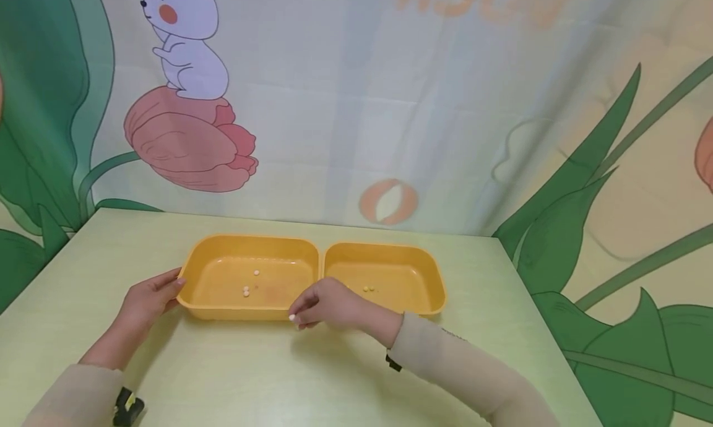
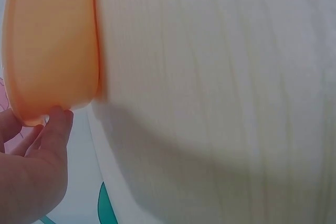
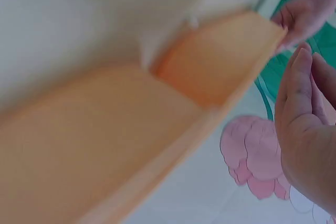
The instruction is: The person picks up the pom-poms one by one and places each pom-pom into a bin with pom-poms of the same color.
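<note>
Two yellow plastic trays stand side by side on the table. My left hand (image 1: 146,300) holds the left end of the left tray (image 1: 239,314), thumb and fingers at its rim; the left wrist view shows this grip on the tray's corner (image 2: 58,85). In front of the inner corner of that tray, my right hand (image 1: 334,303) pinches a small white bead (image 1: 292,317) between thumb and fingertips. Several similar beads (image 1: 246,293) lie on the left tray's floor. In the right tray (image 1: 437,291), small yellowish beads (image 1: 372,289) show beyond my right wrist.
The trays rest on a pale yellow-green table (image 1: 223,377), near its back edge. Behind it hangs a printed curtain (image 1: 312,105) with a rabbit, tulips and leaves. A dark strap piece (image 1: 128,408) sits at my left sleeve, another (image 1: 393,361) at the right.
</note>
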{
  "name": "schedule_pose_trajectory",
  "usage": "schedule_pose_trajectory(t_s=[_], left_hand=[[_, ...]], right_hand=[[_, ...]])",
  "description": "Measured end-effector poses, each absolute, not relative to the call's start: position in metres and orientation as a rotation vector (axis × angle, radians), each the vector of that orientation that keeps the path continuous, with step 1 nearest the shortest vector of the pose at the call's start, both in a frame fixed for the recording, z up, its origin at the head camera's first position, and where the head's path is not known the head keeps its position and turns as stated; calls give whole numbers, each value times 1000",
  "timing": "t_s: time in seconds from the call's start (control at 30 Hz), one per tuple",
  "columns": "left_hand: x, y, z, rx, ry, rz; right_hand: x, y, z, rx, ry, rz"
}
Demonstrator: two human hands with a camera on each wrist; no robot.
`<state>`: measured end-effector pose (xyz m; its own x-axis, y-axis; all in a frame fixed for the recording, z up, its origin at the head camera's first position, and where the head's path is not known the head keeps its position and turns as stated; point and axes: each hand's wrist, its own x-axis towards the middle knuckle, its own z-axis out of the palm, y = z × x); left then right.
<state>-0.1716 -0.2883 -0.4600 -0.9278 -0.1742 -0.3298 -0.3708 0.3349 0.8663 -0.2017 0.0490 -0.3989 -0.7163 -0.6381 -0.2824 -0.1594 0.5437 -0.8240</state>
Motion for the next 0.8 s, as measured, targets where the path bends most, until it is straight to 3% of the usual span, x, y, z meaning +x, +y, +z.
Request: schedule_pose_trajectory(t_s=[0.4, 0.8], left_hand=[[-171, -289, -460, -476, 2411, 1643], [-171, -291, -459, -468, 2416, 1641]], right_hand=[[-260, 28, -355, -506, 2148, -1165], [-293, 0, -331, -527, 2058, -968]])
